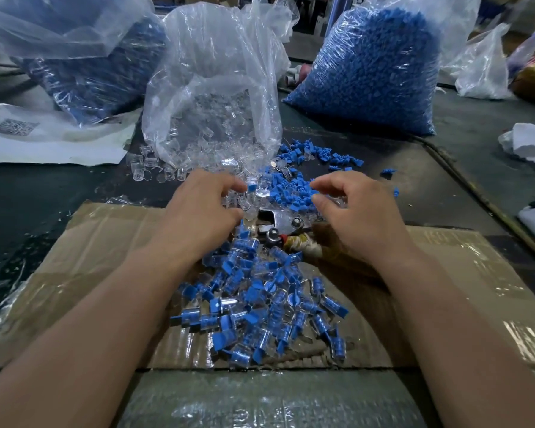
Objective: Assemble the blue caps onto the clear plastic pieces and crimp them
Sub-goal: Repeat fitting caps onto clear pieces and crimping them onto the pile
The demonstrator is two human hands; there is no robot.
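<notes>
Left hand curled over clear pieces spilling from bag; cannot tell if fingers hold one. Right hand loosely curled above blue caps, thumb and forefinger apart, nothing gripped. Both stocks heaped just past crimper, likely for short reach. Capped pieces piled on cardboard, clear of the stocks.

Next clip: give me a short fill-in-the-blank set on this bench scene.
1. The full bag of blue caps stands on the person's ___ side.
2. The assembled pieces lie heaped on flattened ___.
3. The middle bag holds ___ plastic pieces.
Missing words: right; cardboard; clear.
</notes>
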